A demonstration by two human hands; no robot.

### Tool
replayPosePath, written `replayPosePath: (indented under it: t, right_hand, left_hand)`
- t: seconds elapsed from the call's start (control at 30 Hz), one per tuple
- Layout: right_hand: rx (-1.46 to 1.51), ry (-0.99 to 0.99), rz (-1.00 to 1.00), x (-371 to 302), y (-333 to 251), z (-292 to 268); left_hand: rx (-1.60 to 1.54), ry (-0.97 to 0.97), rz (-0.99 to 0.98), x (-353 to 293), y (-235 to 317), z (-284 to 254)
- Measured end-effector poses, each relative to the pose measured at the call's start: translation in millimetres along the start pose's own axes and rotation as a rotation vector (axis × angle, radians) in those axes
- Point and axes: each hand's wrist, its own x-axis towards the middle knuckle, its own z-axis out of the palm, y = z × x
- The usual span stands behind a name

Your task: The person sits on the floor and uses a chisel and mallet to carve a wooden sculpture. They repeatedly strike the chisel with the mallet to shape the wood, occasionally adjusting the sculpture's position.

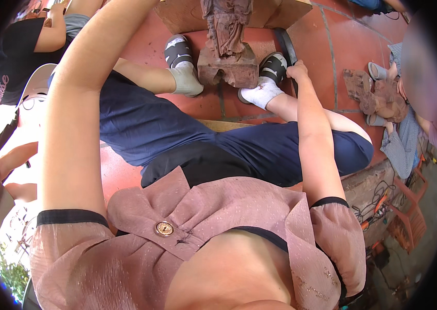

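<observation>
A carved reddish-brown wooden figure [226, 31] stands upright on a rough block base [229, 67] between my feet; its top is cut off by the upper edge. My left arm reaches up past that edge, so the left hand is out of sight. To the right of the base, beside my patterned slipper [274, 68], my right hand [297, 70] is closed at the lower end of a dark, curved bar [285, 45]. What kind of thing this bar is does not show. The right hand is apart from the carving.
Behind the figure is a wooden board [285, 13] on the red tiled floor [314, 41]. At the right, another person sits by a second wood carving [376, 95]. Below lie cables [378, 199] and an orange plastic chair [411, 217]. People in dark clothes sit at the left.
</observation>
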Motion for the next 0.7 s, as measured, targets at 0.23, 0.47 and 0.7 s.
replayPosePath:
  t: [0.23, 0.47, 0.7]
  right_hand:
    - [0.007, -0.064, -0.015, 3, -2, -1]
    - [0.223, 0.261, -0.101, -30, -19, -7]
    - [0.717, -0.186, -0.304, -75, -57, 9]
  left_hand:
    - [0.285, -0.18, -0.042, 12, 16, 0]
    - [0.39, -0.181, 0.062, -7, -1, -1]
    - [0.297, -0.298, 0.102, -62, -9, 3]
